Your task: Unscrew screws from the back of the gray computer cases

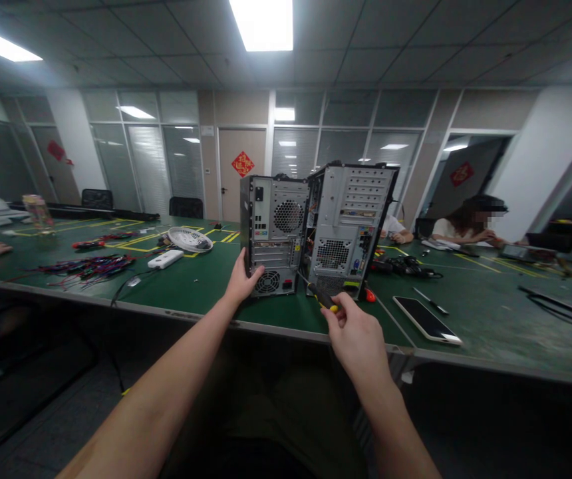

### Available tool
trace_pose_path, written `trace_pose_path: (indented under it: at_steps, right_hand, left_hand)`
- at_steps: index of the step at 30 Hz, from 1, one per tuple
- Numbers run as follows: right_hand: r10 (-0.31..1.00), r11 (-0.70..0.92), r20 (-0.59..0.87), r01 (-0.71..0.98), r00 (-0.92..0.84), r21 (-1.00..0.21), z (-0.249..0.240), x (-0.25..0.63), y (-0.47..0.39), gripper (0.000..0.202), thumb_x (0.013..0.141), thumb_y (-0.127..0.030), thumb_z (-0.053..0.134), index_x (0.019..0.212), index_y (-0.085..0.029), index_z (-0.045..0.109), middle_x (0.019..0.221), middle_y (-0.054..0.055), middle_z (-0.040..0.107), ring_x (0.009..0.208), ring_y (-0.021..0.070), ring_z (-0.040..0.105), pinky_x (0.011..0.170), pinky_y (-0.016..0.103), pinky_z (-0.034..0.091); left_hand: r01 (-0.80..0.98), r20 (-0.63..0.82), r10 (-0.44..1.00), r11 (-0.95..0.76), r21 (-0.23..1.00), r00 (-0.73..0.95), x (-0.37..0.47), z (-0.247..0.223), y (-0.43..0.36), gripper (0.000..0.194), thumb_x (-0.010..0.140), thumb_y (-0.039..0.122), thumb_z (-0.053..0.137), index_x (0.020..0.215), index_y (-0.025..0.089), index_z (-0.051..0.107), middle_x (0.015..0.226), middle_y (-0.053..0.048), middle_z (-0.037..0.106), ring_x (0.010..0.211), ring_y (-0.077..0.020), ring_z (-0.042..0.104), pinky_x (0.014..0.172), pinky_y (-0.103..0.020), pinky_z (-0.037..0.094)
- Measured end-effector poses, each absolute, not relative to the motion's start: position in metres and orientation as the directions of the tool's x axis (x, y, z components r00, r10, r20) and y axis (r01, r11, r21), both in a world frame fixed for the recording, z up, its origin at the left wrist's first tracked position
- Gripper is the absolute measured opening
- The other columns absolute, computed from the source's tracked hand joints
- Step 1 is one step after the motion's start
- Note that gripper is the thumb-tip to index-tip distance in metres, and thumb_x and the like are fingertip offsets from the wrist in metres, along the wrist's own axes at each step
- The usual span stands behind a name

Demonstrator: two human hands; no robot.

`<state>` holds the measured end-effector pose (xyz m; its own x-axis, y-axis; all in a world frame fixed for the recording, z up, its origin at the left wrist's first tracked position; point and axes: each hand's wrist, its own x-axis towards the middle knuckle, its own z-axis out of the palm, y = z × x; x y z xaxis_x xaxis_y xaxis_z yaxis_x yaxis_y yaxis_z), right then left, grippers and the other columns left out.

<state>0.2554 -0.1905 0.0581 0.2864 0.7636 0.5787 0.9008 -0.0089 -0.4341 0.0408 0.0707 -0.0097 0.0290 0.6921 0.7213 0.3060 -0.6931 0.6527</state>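
Two desktop computer cases stand upright side by side, rear panels facing me. My left hand (pixel 242 279) grips the lower left edge of the smaller computer case (pixel 261 199), its thumb on the rear panel and its other fingers mostly hidden along the side. In my right hand (pixel 358 329) is a black and yellow screwdriver (pixel 322 296), pinched by the handle end. Its shaft points up and left to the gap between the smaller case and the larger computer case (pixel 326 199); whether the tip touches a screw I cannot tell.
Right of the cases lie a phone (pixel 426 319), a thin pen-like tool (pixel 430 301) and black cables (pixel 406 266). On the left are a wire bundle (pixel 89 266), a white power strip (pixel 165 259) and a round white fan cover (pixel 190 239). Another person (pixel 458 226) sits at far right.
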Motion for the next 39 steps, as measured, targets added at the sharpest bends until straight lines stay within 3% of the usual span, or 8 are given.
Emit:
trace_pose_path:
  at_steps: [3,8,16,27,31,36,39]
  right_hand:
    - [0.76,-0.034,0.584,0.914,0.286,-0.404,0.0585,0.2565,-0.1909,0.01,0.092,-0.027,0.063,0.102,-0.024,0.066,0.078,0.002,0.073,0.068,0.0211,0.067,0.063,0.028,0.038]
    - [0.765,-0.051,0.55,0.883,0.335,-0.466,0.0579,0.2553,-0.1886,0.013,0.096,-0.037,0.064,0.093,-0.024,0.065,0.071,0.001,0.071,0.066,0.0213,0.067,0.062,0.029,0.035]
    - [0.751,-0.041,0.583,0.903,0.311,-0.428,0.057,0.2567,-0.1901,0.013,0.093,-0.031,0.065,0.103,-0.024,0.069,0.072,0.0,0.071,0.066,0.0208,0.067,0.064,0.029,0.038]
    - [0.771,-0.005,0.526,0.828,0.36,-0.56,0.0567,0.2571,-0.1888,0.023,0.099,-0.032,0.055,0.116,-0.019,0.063,0.082,0.004,0.074,0.07,0.0217,0.072,0.067,0.03,0.046]
    - [0.759,0.039,0.535,0.794,0.372,-0.606,0.0532,0.2588,-0.1871,0.014,0.096,-0.033,0.058,0.104,-0.022,0.059,0.078,0.003,0.073,0.069,0.0214,0.073,0.066,0.03,0.047]
    - [0.747,0.038,0.573,0.839,0.338,-0.543,0.0531,0.2591,-0.1891,0.005,0.092,-0.028,0.059,0.096,-0.025,0.058,0.076,0.001,0.072,0.067,0.0208,0.071,0.064,0.029,0.046]
    - [0.758,0.043,0.556,0.824,0.341,-0.564,0.0536,0.2587,-0.1888,0.006,0.094,-0.031,0.059,0.094,-0.025,0.057,0.076,0.001,0.072,0.064,0.0204,0.071,0.062,0.029,0.045]
  left_hand:
    - [0.317,0.714,0.699,-0.686,0.655,0.036,0.0408,-0.0092,0.0701,0.093,0.089,0.06,0.068,0.162,0.017,0.031,0.163,-0.02,0.044,0.154,-0.0357,0.039,0.128,-0.055,0.03]
    - [0.333,0.723,0.689,-0.693,0.639,0.046,0.0409,-0.0076,0.068,0.093,0.09,0.059,0.066,0.162,0.011,0.03,0.164,-0.023,0.041,0.154,-0.0351,0.038,0.129,-0.052,0.029]
    - [0.33,0.725,0.688,-0.695,0.639,0.045,0.0401,-0.0084,0.0686,0.092,0.09,0.06,0.067,0.162,0.015,0.032,0.163,-0.021,0.043,0.154,-0.0346,0.039,0.129,-0.053,0.03]
    - [0.312,0.729,0.684,-0.7,0.643,0.032,0.0404,-0.0107,0.0716,0.093,0.089,0.061,0.069,0.162,0.017,0.033,0.163,-0.02,0.043,0.153,-0.0352,0.04,0.129,-0.054,0.03]
    - [0.321,0.728,0.684,-0.698,0.64,0.037,0.0407,-0.0097,0.0703,0.093,0.089,0.06,0.068,0.162,0.015,0.032,0.163,-0.021,0.044,0.153,-0.0355,0.041,0.128,-0.054,0.03]
    - [0.314,0.733,0.679,-0.703,0.637,0.032,0.0411,-0.0112,0.073,0.094,0.088,0.061,0.068,0.162,0.015,0.033,0.163,-0.021,0.043,0.153,-0.0353,0.04,0.129,-0.053,0.029]
    - [0.312,0.731,0.681,-0.702,0.641,0.03,0.041,-0.0119,0.0742,0.094,0.088,0.061,0.069,0.162,0.016,0.033,0.163,-0.021,0.043,0.154,-0.0354,0.039,0.129,-0.053,0.029]
